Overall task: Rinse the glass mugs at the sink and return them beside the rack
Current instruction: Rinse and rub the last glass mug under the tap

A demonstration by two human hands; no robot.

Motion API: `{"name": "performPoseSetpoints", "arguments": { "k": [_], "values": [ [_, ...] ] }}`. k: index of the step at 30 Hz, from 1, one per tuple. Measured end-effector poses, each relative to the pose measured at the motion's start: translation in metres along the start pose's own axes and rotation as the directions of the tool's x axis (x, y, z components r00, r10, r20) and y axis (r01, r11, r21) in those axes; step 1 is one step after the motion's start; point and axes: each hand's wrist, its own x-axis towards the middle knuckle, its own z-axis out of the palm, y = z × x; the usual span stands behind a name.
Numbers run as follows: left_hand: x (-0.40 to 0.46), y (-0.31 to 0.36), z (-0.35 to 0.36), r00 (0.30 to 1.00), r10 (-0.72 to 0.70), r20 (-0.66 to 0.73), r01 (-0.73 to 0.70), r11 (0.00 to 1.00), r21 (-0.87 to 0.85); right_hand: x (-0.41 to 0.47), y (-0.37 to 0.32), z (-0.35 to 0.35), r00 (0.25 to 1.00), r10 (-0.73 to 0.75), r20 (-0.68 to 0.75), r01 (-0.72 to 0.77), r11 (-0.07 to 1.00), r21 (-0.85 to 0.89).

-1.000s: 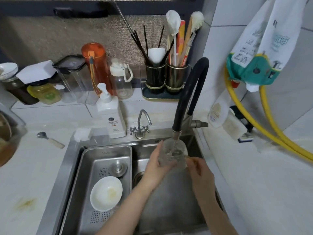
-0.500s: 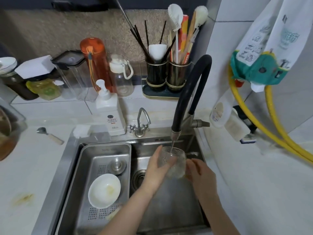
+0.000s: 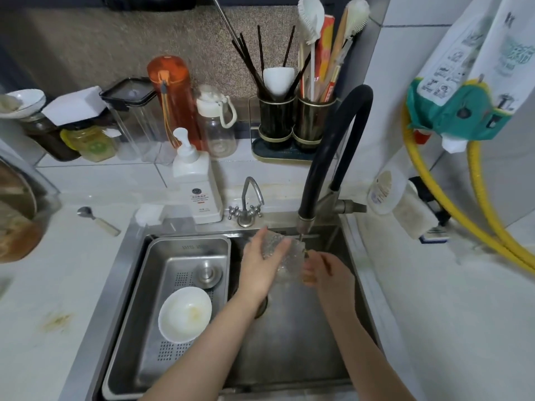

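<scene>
A clear textured glass mug (image 3: 282, 257) is held tilted over the right basin of the steel sink (image 3: 289, 342), just below and left of the black faucet's nozzle (image 3: 304, 224). My left hand (image 3: 259, 272) wraps its left side. Against its right side, my right hand (image 3: 327, 270) grips where the handle seems to be. A thin trickle leaves the nozzle beside the mug's rim. No other mug shows.
A steel drain tray (image 3: 185, 250) fills the left basin, holding a white bowl (image 3: 185, 314) and a sink plug (image 3: 209, 272). Behind the sink stand a soap pump bottle (image 3: 197, 186), a small tap (image 3: 249, 201), bottles and a utensil holder (image 3: 295, 123). A spoon (image 3: 97, 219) lies at left.
The mug has dropped from right under the nozzle, then tipped toward the left, with both hands still on it. The view has shifted slightly downward.
</scene>
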Motion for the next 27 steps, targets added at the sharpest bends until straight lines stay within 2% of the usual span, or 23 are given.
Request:
{"name": "performPoseSetpoints", "arguments": {
  "k": [2,5,7,9,12,14,17,20,24,27],
  "values": [
    [0.000,0.000,0.009,1.000,-0.003,0.029,0.001,0.997,0.072,-0.001,0.005,-0.006,0.999,0.019,-0.050,-0.021,0.999,-0.037],
    [-0.007,-0.007,0.007,0.989,-0.043,0.141,0.023,0.990,0.137,-0.010,0.026,-0.009,0.990,0.126,-0.070,-0.123,0.992,0.035],
    [-0.005,-0.014,-0.002,0.992,-0.032,0.121,0.012,0.987,0.161,-0.012,0.032,-0.003,0.967,0.254,0.006,-0.251,0.955,0.158],
    [0.001,-0.014,-0.006,0.998,-0.015,0.067,0.000,0.975,0.223,-0.010,0.026,0.003,0.924,0.369,0.104,-0.382,0.874,0.300],
    [0.005,-0.005,0.002,0.999,0.021,0.037,-0.034,0.913,0.407,-0.012,0.024,0.002,0.864,0.459,0.207,-0.502,0.760,0.412],
    [0.004,-0.007,0.004,0.998,0.006,0.061,-0.035,0.877,0.479,-0.017,0.030,0.001,0.841,0.494,0.222,-0.539,0.720,0.438],
    [0.003,-0.019,-0.010,0.994,-0.024,0.110,-0.018,0.930,0.368,-0.019,0.032,0.006,0.853,0.470,0.228,-0.521,0.736,0.433],
    [0.006,-0.023,-0.024,0.983,-0.026,0.181,-0.016,0.974,0.227,-0.010,0.025,0.007,0.917,0.354,0.183,-0.399,0.814,0.423],
    [-0.001,-0.025,-0.018,0.958,0.031,0.285,-0.081,0.983,0.165,-0.007,0.027,-0.011,0.978,0.187,0.098,-0.210,0.904,0.372],
    [-0.006,-0.039,-0.020,0.939,0.030,0.341,-0.075,0.990,0.120,-0.019,0.038,-0.015,0.986,0.144,0.089,-0.165,0.934,0.318]
  ]
}}
